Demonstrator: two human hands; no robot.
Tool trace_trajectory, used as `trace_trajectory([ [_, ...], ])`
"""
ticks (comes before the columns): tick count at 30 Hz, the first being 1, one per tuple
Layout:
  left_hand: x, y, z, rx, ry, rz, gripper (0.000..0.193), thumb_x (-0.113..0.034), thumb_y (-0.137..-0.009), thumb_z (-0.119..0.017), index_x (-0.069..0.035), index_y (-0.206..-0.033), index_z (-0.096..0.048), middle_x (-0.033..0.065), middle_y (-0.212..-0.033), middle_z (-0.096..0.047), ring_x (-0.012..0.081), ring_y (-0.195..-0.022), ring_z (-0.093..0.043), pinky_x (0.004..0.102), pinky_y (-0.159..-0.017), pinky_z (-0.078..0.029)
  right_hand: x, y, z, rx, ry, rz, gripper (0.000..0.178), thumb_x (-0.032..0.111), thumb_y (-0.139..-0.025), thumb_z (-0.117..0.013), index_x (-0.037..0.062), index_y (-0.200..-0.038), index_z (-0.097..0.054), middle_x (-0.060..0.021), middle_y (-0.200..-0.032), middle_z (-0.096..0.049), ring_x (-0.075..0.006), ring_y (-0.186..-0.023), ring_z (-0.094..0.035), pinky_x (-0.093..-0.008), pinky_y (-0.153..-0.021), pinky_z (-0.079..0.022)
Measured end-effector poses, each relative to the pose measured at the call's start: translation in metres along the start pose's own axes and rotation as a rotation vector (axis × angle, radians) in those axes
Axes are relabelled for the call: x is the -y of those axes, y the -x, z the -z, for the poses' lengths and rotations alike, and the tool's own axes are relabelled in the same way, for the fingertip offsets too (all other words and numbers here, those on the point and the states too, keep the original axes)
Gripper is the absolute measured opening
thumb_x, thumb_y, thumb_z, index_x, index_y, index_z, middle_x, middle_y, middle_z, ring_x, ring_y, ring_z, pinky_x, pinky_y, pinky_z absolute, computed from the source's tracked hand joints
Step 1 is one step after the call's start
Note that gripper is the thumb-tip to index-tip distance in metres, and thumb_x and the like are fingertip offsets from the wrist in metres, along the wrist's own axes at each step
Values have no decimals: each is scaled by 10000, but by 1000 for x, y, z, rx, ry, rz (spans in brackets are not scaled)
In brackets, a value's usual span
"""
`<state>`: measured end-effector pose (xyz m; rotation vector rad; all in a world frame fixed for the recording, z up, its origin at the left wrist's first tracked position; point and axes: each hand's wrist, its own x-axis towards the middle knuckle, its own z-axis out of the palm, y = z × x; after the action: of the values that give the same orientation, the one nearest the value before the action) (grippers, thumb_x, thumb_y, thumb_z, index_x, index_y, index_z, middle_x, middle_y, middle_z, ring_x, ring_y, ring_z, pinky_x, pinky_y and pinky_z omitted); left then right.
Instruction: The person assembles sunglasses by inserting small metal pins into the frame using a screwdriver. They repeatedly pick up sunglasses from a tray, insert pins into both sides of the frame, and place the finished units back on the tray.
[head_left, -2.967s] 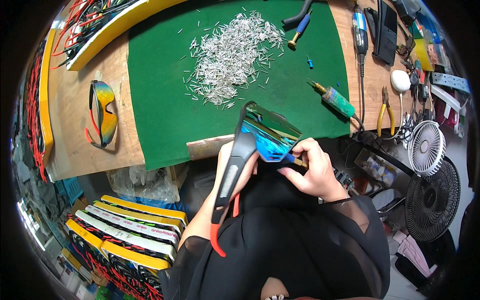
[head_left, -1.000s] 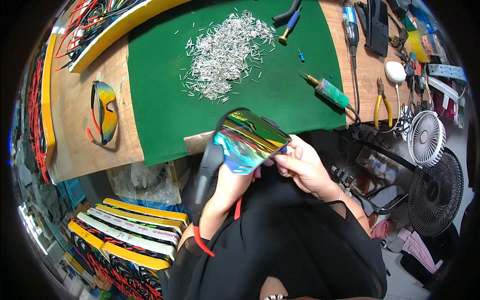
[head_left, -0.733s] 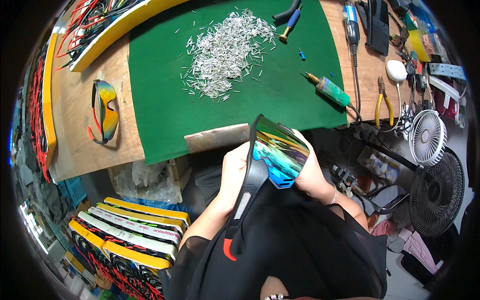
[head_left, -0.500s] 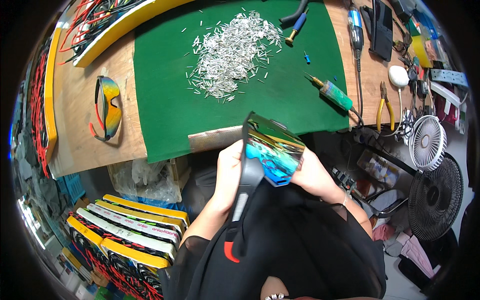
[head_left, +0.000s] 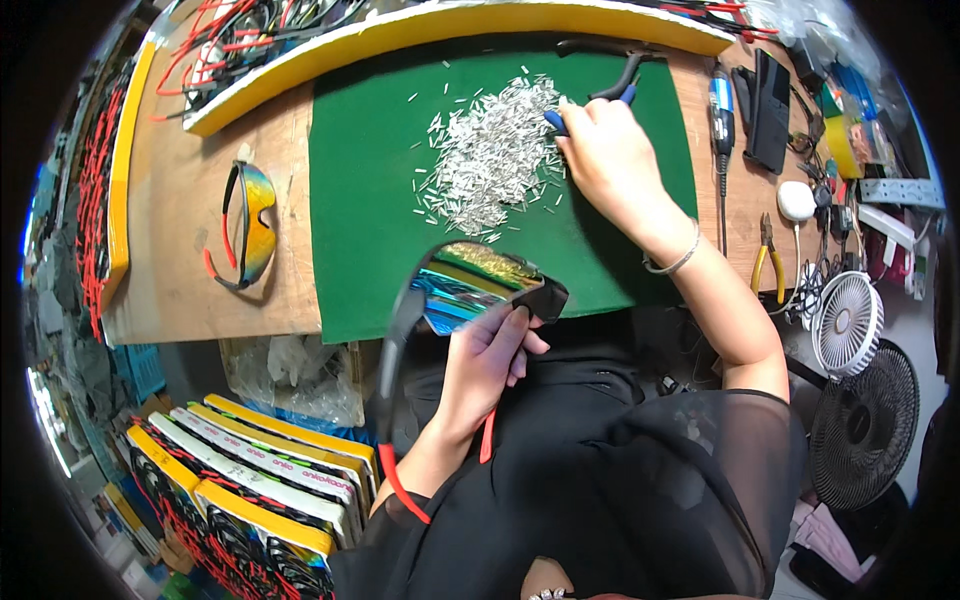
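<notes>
My left hand point(head_left: 485, 360) is closed on a pair of wraparound sunglasses point(head_left: 470, 280) with blue and gold mirrored lenses and red-tipped black arms. It pinches their right end, above the table's front edge and my lap. My right hand point(head_left: 605, 150) reaches over the green mat point(head_left: 360, 200), its fingers closed about a blue-handled tool point(head_left: 556, 122), most of which they cover. Left of these fingers lies a heap of small silvery pins point(head_left: 490, 155). Behind the hand is a curved black handle point(head_left: 622, 78).
A second pair of mirrored sunglasses point(head_left: 258, 225) lies on the wood at left. Yellow-edged foam holders point(head_left: 430, 30) with glasses stand along the back. At right are a blue pen-like corded tool point(head_left: 721, 105), yellow pliers point(head_left: 768, 260) and a white fan point(head_left: 848, 325).
My right hand has let go of the sunglasses and moved up and forward to the blue-handled tool. My left hand keeps the sunglasses, now turned and further left. The whole view has shifted.
</notes>
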<state>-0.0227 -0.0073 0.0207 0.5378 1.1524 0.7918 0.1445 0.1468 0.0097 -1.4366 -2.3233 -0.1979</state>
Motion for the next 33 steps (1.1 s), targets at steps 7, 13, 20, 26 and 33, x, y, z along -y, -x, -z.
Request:
trace_trajectory([
  [7,7,-17,1,44,17,12,243,-195,-916,-453,12,-840,-556,36,-647,-582,30,-446,-422,158,-398,-304,24,64,79,526,-1089,-244,471,53,-732,-632,-1,-1168,-463,-100,-992,-484,-142,-742,-517,-234,-605,-449],
  [13,12,-12,-14,100,-135,-55,230,-200,-901,-480,-38,-782,-592,-13,-588,-505,45,-467,-428,185,-429,-326,49,94,50,177,-1015,-271,304,38,-773,-570,-5,-1072,-538,-130,-832,-557,-227,-691,-564,-289,-622,-462],
  [20,6,2,-6,280,94,208,246,-162,-925,-443,3,-1095,-510,2,-808,-576,0,-529,-448,142,-476,-373,46,106,47,228,-1232,-490,155,39,-850,-501,-37,-958,-581,-83,-768,-599,-110,-560,-579,-227,-498,-461],
  [26,10,7,-17,163,-15,102,256,-145,-920,-438,7,-1112,-513,3,-752,-572,-1,-463,-379,148,-418,-307,55,106,53,112,-1172,-572,124,0,-808,-508,-24,-893,-595,-65,-649,-591,-106,-505,-535,-224,-465,-429],
  [33,13,7,-24,106,5,132,262,-144,-930,-428,12,-1117,-525,-52,-724,-545,-21,-516,-362,139,-455,-282,58,118,41,43,-1190,-530,228,-39,-734,-525,-13,-944,-611,-128,-698,-574,-221,-590,-572,-282,-531,-452],
])
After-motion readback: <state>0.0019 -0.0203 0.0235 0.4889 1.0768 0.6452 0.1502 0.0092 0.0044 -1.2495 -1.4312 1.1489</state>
